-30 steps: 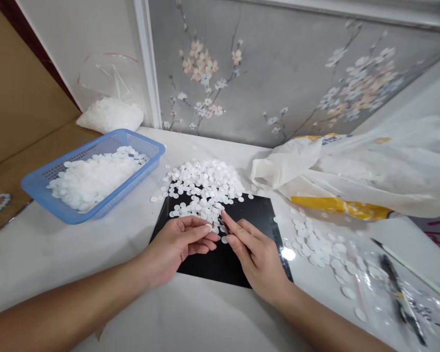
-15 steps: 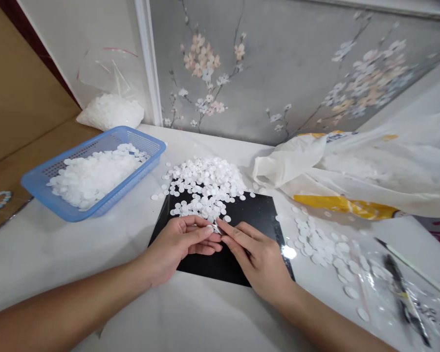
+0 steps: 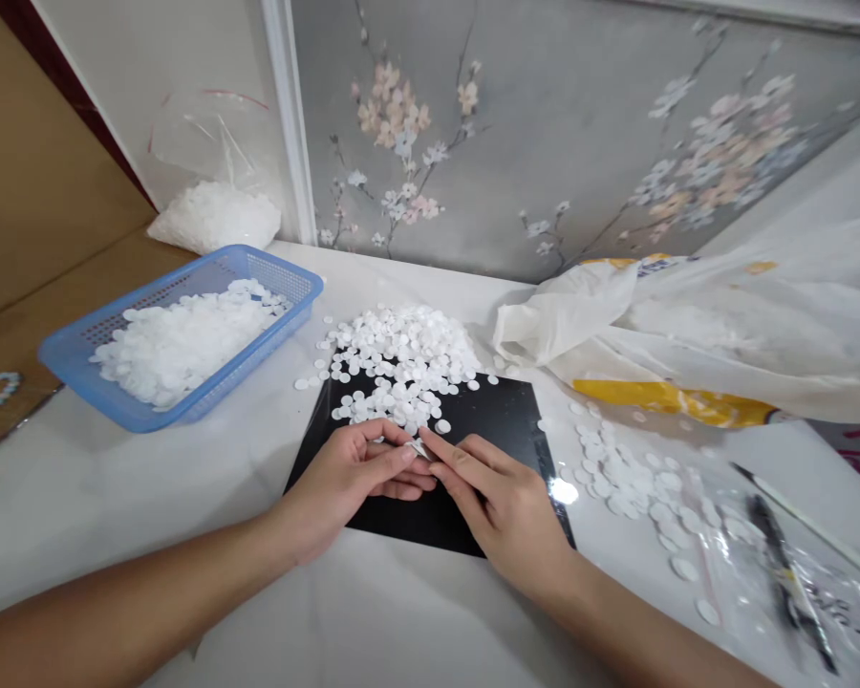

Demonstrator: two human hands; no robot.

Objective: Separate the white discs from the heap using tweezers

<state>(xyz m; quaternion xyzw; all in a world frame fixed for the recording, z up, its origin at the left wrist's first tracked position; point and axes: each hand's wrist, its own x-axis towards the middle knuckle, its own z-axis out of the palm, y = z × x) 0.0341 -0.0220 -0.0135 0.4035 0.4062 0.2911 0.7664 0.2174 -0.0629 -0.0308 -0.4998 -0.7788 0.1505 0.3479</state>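
Over a black board point(image 3: 394, 530), my left hand point(image 3: 369, 468) and my right hand point(image 3: 491, 487) meet at the fingertips. Between them is a small white disc point(image 3: 419, 447), pinched by the left thumb and fingers and also gripped at its right side by the right thumb and index finger. Whether it is one disc or a couple stacked, I cannot tell. Just beyond my fingers a heap of white round discs point(image 3: 412, 349) spreads over the board's far edge and onto the white table point(image 3: 258, 621).
At left stands a blue basket point(image 3: 186, 411) of white discs, with a filled clear bag point(image 3: 215, 220) behind it. On the right lie a large white plastic bag point(image 3: 688, 334), scattered discs point(image 3: 623, 478), a black pen-like tool point(image 3: 778, 540) and a clear zip bag point(image 3: 745, 592).
My fingers have shifted slightly around the white disc, and the left thumb now lies flatter beside it. Both hands stay in nearly the same place; the heap and basket look unchanged.
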